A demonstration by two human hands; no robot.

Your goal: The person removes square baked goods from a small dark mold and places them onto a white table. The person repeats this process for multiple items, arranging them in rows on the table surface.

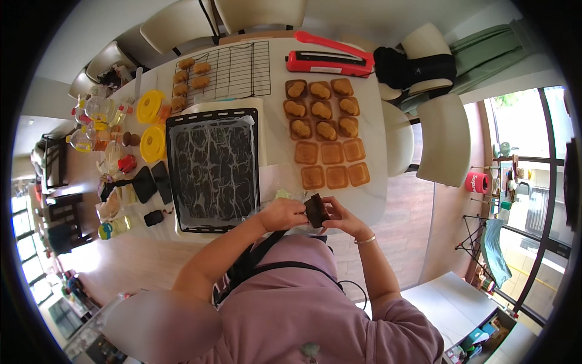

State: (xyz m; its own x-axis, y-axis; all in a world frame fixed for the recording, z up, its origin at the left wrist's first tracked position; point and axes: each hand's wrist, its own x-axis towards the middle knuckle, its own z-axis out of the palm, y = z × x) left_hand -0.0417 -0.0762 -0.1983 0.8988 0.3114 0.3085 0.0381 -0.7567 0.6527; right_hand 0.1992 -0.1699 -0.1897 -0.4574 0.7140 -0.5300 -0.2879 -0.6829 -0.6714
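Both hands are at the table's near edge. My right hand (338,214) grips a stack of small dark brown square trays (317,211) from the right side. At the stack's left side are the fingertips of my left hand (285,214), touching or pinching it; which of the two cannot be told. Clear plastic wrapping (295,195) lies under and behind the hands. Beyond them stand rows of small square brown trays (332,152). The three far rows each hold peanut-shaped baked pieces (321,110); the two near rows hold nothing.
A black baking tray (259,182) with a crinkled liner lies at left. Behind it, a wire cooling rack (236,68) carries several baked pieces. A red bag sealer (329,63) sits at the far right. Yellow-lidded containers (153,143), oil bottles (97,109) and a black phone-like item (153,218) occupy the left.
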